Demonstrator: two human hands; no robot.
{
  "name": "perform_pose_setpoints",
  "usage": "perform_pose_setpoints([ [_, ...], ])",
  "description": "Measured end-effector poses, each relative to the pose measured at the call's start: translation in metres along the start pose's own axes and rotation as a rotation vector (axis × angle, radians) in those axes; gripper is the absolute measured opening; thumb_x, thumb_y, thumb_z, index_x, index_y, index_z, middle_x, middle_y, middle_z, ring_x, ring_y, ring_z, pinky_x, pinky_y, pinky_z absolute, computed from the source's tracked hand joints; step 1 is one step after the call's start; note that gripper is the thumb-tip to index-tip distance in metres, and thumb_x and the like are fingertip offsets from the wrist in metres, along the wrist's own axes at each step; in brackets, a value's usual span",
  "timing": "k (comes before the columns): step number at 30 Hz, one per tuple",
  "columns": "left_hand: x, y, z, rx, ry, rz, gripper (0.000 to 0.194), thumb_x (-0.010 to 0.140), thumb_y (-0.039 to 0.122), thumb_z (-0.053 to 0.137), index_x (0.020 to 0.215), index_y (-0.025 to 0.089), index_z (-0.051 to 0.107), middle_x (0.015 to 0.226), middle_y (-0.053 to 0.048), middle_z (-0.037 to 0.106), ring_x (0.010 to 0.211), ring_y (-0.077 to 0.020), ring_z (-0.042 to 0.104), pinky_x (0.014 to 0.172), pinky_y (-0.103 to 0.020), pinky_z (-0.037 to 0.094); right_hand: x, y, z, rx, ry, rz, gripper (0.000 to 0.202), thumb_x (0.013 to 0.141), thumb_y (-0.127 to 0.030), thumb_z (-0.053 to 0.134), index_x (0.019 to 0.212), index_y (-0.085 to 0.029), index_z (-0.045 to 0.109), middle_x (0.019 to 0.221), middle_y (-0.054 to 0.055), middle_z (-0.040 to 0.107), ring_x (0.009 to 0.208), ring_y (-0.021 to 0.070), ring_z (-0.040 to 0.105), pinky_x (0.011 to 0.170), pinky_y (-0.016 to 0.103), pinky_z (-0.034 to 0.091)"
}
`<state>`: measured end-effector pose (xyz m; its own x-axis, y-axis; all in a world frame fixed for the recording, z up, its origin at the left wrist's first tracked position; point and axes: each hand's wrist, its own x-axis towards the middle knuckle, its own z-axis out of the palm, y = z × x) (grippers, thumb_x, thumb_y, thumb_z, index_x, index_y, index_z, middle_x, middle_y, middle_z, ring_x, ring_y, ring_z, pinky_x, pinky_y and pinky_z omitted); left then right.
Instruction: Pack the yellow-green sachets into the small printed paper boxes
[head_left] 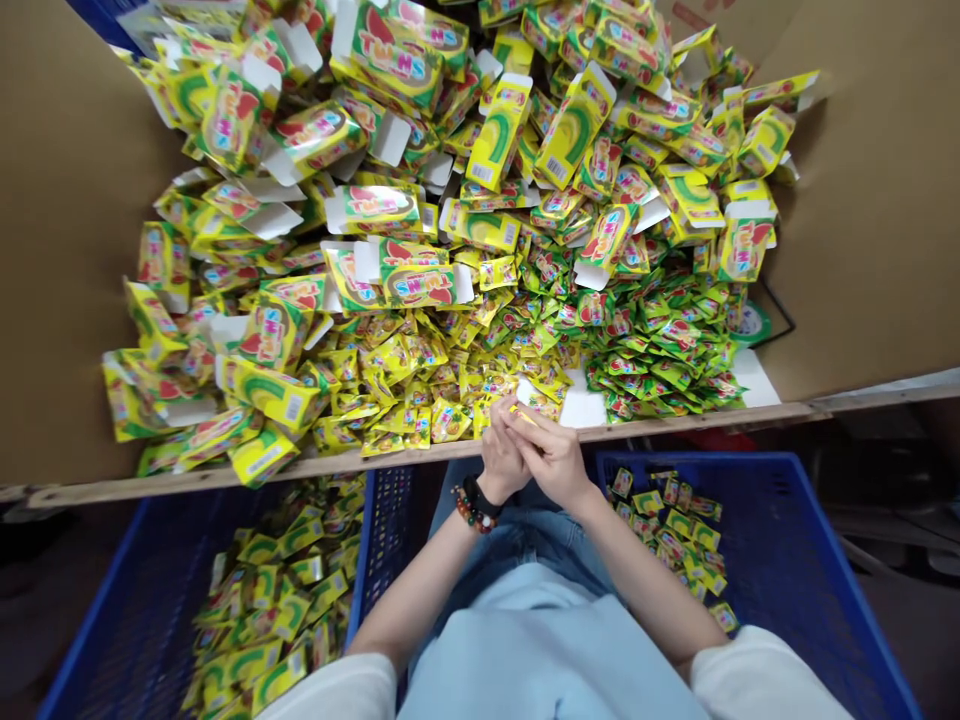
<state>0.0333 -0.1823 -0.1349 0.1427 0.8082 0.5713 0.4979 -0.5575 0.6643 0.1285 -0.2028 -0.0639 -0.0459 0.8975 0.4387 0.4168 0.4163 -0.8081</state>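
Observation:
My left hand and my right hand meet at the wooden front edge of the table, fingers closed and pressed together. A small bit of yellow shows between the fingers; what they hold is mostly hidden. Just beyond them lie small yellow packets, with a heap of green packets to the right. Behind and to the left, many open yellow-green cartons with white flaps are piled up. A dark band and a beaded bracelet circle my left wrist.
Below the table edge, a blue crate at the left and another blue crate at the right hold many filled-looking cartons. Cardboard walls stand at both sides of the pile. A round green-white object lies near the right wall.

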Motion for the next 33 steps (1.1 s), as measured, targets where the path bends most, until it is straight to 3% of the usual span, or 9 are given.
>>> perform_pose_setpoints([
  [3,0.015,0.01,-0.025,-0.024,-0.133,0.127,0.074,0.091,0.05,0.05,0.15,0.016,0.019,0.137,-0.021,0.046,0.128,-0.0315,0.049,0.101,-0.049,0.046,-0.022,0.001,-0.039,-0.185,-0.033,0.029,0.037,0.096,-0.021,0.046,0.128,-0.025,0.066,0.121,0.008,0.072,0.108,0.0223,0.07,0.092,0.035,0.059],
  [5,0.03,0.011,-0.052,0.069,-0.151,0.131,0.079,0.083,0.054,0.062,0.147,0.019,0.031,0.138,-0.018,0.045,0.128,-0.033,0.046,0.103,-0.051,0.043,-0.042,0.003,-0.081,-0.435,-0.046,0.151,0.037,0.096,-0.023,0.047,0.127,-0.027,0.066,0.119,0.008,0.073,0.102,0.0237,0.072,0.087,0.036,0.06],
  [9,0.065,-0.008,-0.107,0.521,0.072,-0.144,0.044,0.085,0.021,0.059,0.128,0.026,0.06,0.143,-0.012,0.045,0.129,-0.035,0.037,0.107,-0.055,0.032,-0.055,0.014,-0.132,-0.868,-0.08,0.256,0.028,0.088,-0.033,0.062,0.114,-0.027,0.074,0.109,0.011,0.075,0.085,0.0292,0.072,0.068,0.04,0.061],
  [14,0.101,-0.031,-0.13,0.641,-0.001,-0.211,0.032,0.081,0.011,0.054,0.103,0.026,0.072,0.139,-0.007,0.054,0.126,-0.0358,0.036,0.104,-0.058,0.031,0.031,0.042,-0.075,-0.815,0.036,0.034,0.041,0.089,-0.007,0.049,0.117,-0.026,0.071,0.113,0.013,0.068,0.112,0.0277,0.057,0.091,0.044,0.053],
  [19,0.097,-0.021,-0.128,0.344,0.054,-0.167,0.015,0.088,0.025,0.052,0.097,0.02,0.063,0.111,-0.009,0.067,0.114,-0.0269,0.052,0.1,-0.047,0.04,0.101,0.06,-0.033,-0.688,0.03,-0.056,0.029,0.091,-0.01,0.051,0.093,-0.025,0.076,0.132,0.012,0.063,0.132,0.033,0.044,0.105,0.059,0.029],
  [21,0.089,-0.017,-0.123,0.157,0.077,-0.259,0.016,0.088,0.029,0.05,0.097,0.018,0.059,0.089,-0.005,0.064,0.087,-0.0203,0.059,0.085,-0.037,0.049,0.1,0.057,-0.034,-0.582,0.041,-0.064,0.027,0.092,-0.011,0.051,0.089,-0.025,0.074,0.129,0.009,0.066,0.133,0.0318,0.046,0.105,0.059,0.025],
  [24,0.079,-0.012,-0.106,-0.082,0.067,-0.434,0.022,0.088,0.035,0.052,0.099,0.017,0.059,0.064,0.004,0.047,0.057,-0.0118,0.046,0.059,-0.026,0.046,0.083,0.041,-0.037,-0.298,-0.028,-0.08,0.025,0.094,-0.016,0.049,0.096,-0.025,0.072,0.106,0.005,0.074,0.111,0.0247,0.064,0.102,0.049,0.034],
  [28,0.074,0.002,-0.082,-0.422,-0.119,-0.534,0.035,0.087,0.045,0.057,0.108,0.018,0.063,0.064,0.004,0.046,0.054,-0.0096,0.044,0.052,-0.021,0.044,0.066,0.018,-0.034,0.031,-0.261,-0.071,0.021,0.094,-0.023,0.053,0.096,-0.022,0.073,0.087,0.004,0.072,0.08,0.0175,0.067,0.074,0.029,0.049],
  [33,0.075,0.016,-0.081,-0.629,-0.364,-0.574,0.046,0.084,0.046,0.061,0.12,0.018,0.063,0.084,-0.003,0.063,0.069,-0.0132,0.055,0.061,-0.027,0.055,0.064,0.009,-0.041,-0.067,-0.31,-0.124,0.027,0.095,-0.015,0.047,0.097,-0.022,0.073,0.085,0.003,0.065,0.077,0.0147,0.062,0.07,0.024,0.047],
])
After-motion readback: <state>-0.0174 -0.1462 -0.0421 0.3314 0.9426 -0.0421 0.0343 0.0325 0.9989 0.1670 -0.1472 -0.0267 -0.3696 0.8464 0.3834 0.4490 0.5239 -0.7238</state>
